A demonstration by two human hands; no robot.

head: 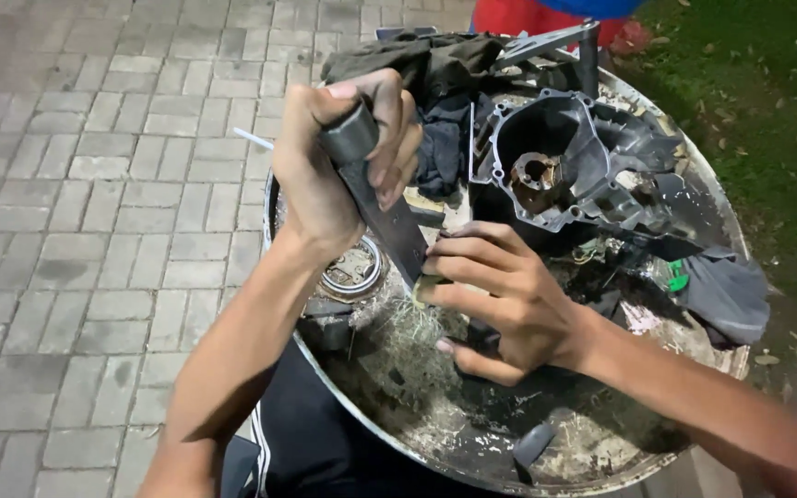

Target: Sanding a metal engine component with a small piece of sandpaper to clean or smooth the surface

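- The left hand is clenched round the cylindrical grip of a dark metal tool, whose flat blade slants down to the right toward the pan's middle.
- A round metal ring lies flat in the pan, just below that wrist.
- The right hand rests with fingers spread, pinching a small pale-green piece at the blade's lower end; I cannot tell what that piece is.
- Judging by this, the work at the blade's tip is under way, not finished.
- The wide, shallow metal pan holds dry grass, grime and loose scraps.
- Farther right in it sits a grey engine crankcase, open side up.
- Dark rags lie behind, another cloth at the right rim.
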